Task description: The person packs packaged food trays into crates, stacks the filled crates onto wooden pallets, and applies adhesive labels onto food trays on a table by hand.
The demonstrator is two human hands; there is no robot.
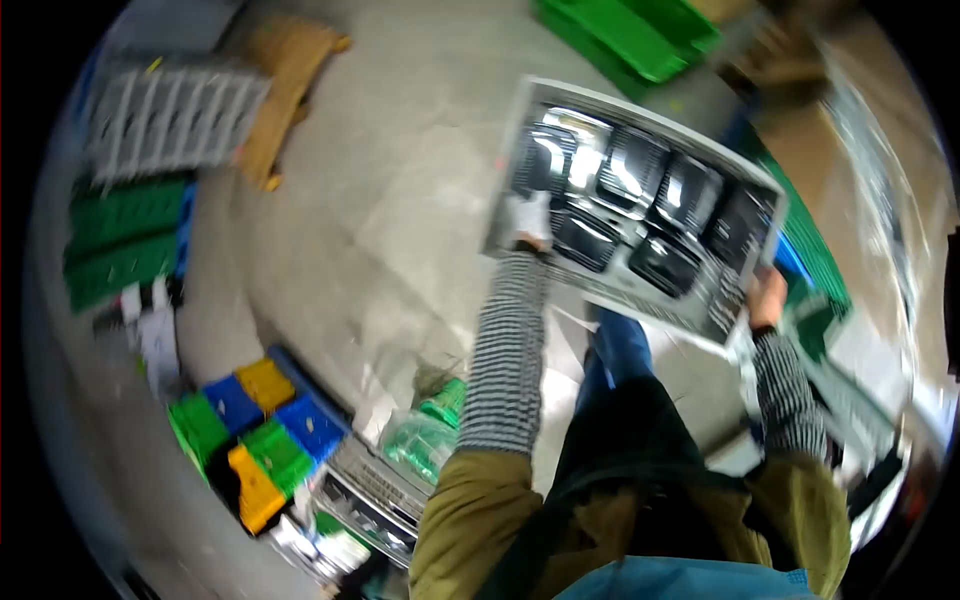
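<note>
A grey plastic crate [650, 312] is held out in front of my body, above the floor. In it lie several shiny black moulded parts [665, 262], like small trays or covers, in rough rows. At the crate's near left side is my left hand [533, 222], with something white over part of it. Its fingers reach over the rim and are partly blurred. Around the right end wall, my right hand [767, 297] is closed, with some of its fingers hidden behind the crate.
A green bin [640, 40] stands beyond the crate. At left are a stack of grey crates [175, 115], a wooden dolly [285, 95] and green crates [125, 240]. Coloured bins [275, 455] stand lower left, beside a grey crate [375, 475]. Large cardboard [800, 150] is at right.
</note>
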